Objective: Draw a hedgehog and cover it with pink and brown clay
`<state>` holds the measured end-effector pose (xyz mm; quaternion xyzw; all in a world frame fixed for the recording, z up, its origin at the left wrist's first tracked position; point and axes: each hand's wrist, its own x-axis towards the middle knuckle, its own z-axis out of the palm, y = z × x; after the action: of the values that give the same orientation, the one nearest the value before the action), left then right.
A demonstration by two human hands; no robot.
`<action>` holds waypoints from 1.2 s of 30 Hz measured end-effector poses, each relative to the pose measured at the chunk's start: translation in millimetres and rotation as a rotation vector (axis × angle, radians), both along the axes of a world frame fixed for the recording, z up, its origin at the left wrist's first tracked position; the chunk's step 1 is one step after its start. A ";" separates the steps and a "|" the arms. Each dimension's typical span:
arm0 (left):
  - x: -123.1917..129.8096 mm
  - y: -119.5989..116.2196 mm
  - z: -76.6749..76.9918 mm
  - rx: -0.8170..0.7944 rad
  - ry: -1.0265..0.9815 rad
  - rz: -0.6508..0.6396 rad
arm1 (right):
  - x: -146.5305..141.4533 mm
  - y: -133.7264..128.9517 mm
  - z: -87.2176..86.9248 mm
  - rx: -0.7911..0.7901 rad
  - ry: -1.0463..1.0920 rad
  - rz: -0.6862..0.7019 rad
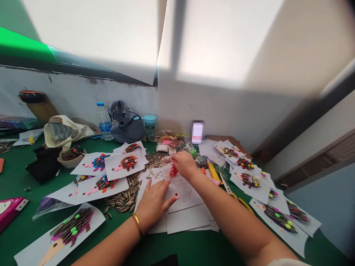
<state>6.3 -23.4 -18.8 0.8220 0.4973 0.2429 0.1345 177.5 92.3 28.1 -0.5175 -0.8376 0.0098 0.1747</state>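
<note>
My left hand (155, 201) lies with its fingers spread on white paper, its thumb beside the pink snout of a hedgehog outline drawing (183, 192). Farther forward, my right hand (183, 164) is closed, its fingertips pinching a clear plastic wrapper (166, 159). Red material (173, 171) shows just below those fingers. Striped sunflower seeds (124, 197) are piled left of my left hand, with more seeds (155, 161) near the wrapper. Blank sheets (188, 223) lie under the drawing.
Finished seed hedgehog cards lie at left (126, 164) and right (249, 179). Scissors (227, 184) and a yellow cutter (214, 173) are right of the drawing. Behind stand a phone (197, 133), a blue bag (127, 127), a water bottle (104, 123) and a teal cup (150, 125).
</note>
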 end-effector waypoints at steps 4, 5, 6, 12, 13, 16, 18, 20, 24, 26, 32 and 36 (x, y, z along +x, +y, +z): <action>-4.1 5.1 1.1 0.040 -0.334 0.155 | 18.7 -39.2 4.3 0.010 0.145 0.008; -4.0 5.7 1.1 0.020 -0.432 0.171 | 23.5 -50.6 3.6 -0.003 0.195 0.022; -3.2 5.9 1.1 -0.016 -0.527 0.164 | 27.9 -61.5 2.3 -0.050 0.347 0.052; 10.6 -0.2 5.8 -0.325 -0.871 0.031 | 36.2 -102.8 -12.0 -0.354 0.825 0.095; 12.6 -1.4 7.9 -0.375 -0.924 0.024 | 35.6 -105.5 -15.5 -0.396 0.899 0.086; 16.5 -4.0 15.0 -0.501 -1.111 0.037 | 33.7 -111.3 -26.3 -0.487 1.045 0.069; 18.1 -5.2 18.6 -0.568 -1.213 0.042 | 32.9 -114.6 -31.1 -0.488 0.999 0.090; 19.3 -5.8 20.0 -0.624 -1.259 0.011 | 32.5 -117.3 -32.3 -0.448 0.924 0.117; 19.9 -5.7 16.1 -0.613 -1.210 -0.009 | 33.2 -118.6 -29.3 -0.383 0.880 0.102; 18.9 -5.7 12.6 -0.527 -1.168 0.010 | 34.1 -118.1 -28.9 -0.372 0.873 0.086; 17.2 -8.2 11.3 -0.463 -1.043 -0.060 | 35.3 -120.7 -31.7 -0.356 0.853 0.076; 18.3 -7.6 15.6 -0.527 -1.085 -0.010 | 36.8 -122.0 -30.8 -0.255 0.887 0.032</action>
<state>24.6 -31.0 -3.2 0.5221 0.3974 0.4953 0.5693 214.2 -29.7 -2.7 -0.4675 -0.6820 0.3361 0.4509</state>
